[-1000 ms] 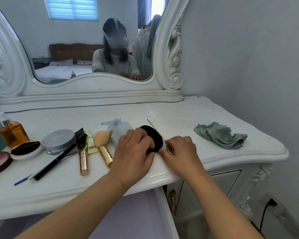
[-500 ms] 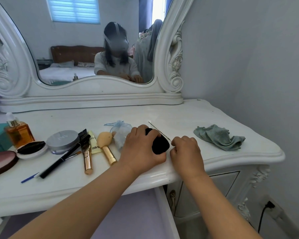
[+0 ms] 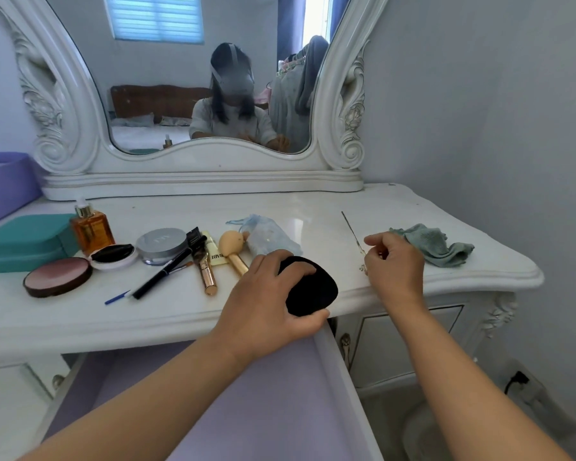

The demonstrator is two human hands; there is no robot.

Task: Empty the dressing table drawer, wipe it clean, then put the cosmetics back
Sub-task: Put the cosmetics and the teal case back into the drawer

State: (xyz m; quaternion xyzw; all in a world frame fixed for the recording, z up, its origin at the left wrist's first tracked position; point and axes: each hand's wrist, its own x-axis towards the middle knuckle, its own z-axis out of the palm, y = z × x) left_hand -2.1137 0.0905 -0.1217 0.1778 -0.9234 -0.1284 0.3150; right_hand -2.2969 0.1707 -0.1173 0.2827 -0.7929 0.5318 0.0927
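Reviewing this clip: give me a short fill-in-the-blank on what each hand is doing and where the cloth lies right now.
1. The left hand grips a flat pad coloured ____.
2. The right hand pinches a thin ____ hairpin.
3. The green cloth lies crumpled on the table to the ____ of the right hand.
4. The drawer below stands ____.

Missing words: black; metal; right; open

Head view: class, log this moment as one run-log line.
left hand: grips black pad at tabletop edge | right hand: pinches thin chain | drawer: open | cloth: on tabletop
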